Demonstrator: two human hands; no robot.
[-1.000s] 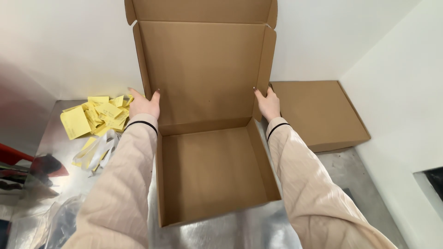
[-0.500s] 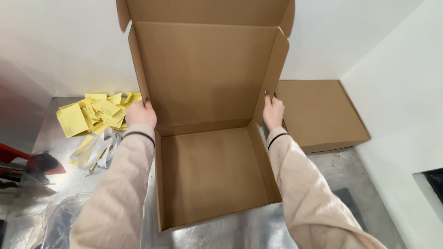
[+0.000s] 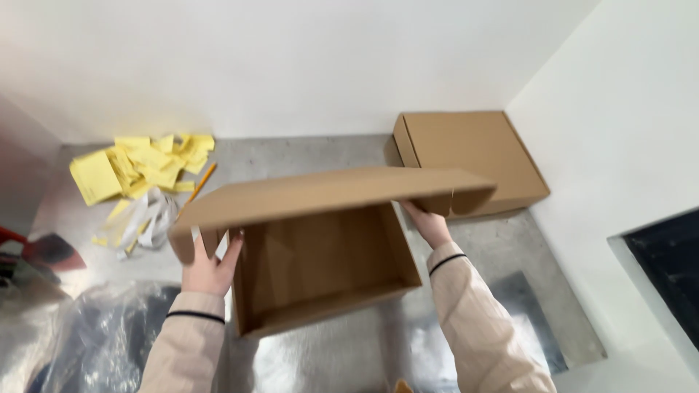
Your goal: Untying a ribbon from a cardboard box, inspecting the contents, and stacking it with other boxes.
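Observation:
An open brown cardboard mailer box [image 3: 320, 273] rests on the metal tabletop [image 3: 306, 156] in front of me. Its lid [image 3: 328, 193] is folded down, hovering nearly level over the box's inside. My left hand [image 3: 207, 266] grips the lid's left side flap near the front corner. My right hand [image 3: 429, 222] holds the lid's right side flap under its edge. The box inside looks empty where it shows; the lid hides its far part.
A second, shut cardboard box [image 3: 470, 156] lies at the back right against the white wall. Yellow paper slips [image 3: 138, 164], white strips [image 3: 145, 218] and a pencil [image 3: 200, 180] lie at the back left. Clear plastic bags [image 3: 80, 335] crowd the front left.
The lid stood upright before; both hands have swung it down toward me over the box. The view has tilted, showing more of the tabletop behind.

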